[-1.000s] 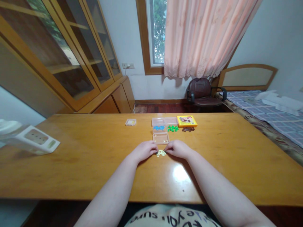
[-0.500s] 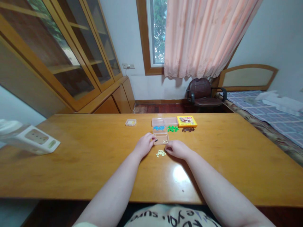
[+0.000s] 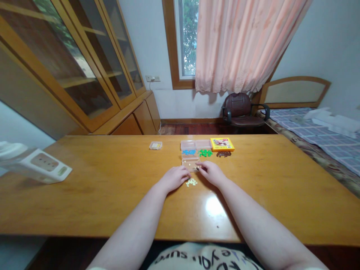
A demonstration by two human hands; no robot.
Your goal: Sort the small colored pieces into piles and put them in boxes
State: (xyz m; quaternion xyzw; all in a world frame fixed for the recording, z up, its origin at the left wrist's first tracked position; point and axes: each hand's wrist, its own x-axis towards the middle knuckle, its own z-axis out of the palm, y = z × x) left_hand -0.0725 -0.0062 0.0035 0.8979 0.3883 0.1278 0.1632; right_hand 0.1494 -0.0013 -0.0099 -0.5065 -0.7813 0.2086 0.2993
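Note:
A small clear plastic box (image 3: 186, 163) lies with its lid up in front of me, and a few pale pieces sit in it. Nearer to me is a loose pile of pale yellow pieces (image 3: 191, 182). My left hand (image 3: 177, 177) reaches the pile's far left edge, its fingertips pinched together; whatever is between them is too small to make out. Over the box's right side is my right hand (image 3: 210, 172), thumb and forefinger close together. Any piece in that pinch is too small to see.
Blue pieces (image 3: 189, 152), green pieces (image 3: 205, 153) and brown pieces (image 3: 224, 154) lie in piles beyond the box. Behind them are a clear tray (image 3: 196, 144) and a yellow carton (image 3: 222, 144). A small clear case (image 3: 155, 145) stands farther left, a white container (image 3: 50, 167) at far left.
My left hand has moved from the box's left side toward me, to the pale pile. My right hand has gone from the pile up to the box's right side.

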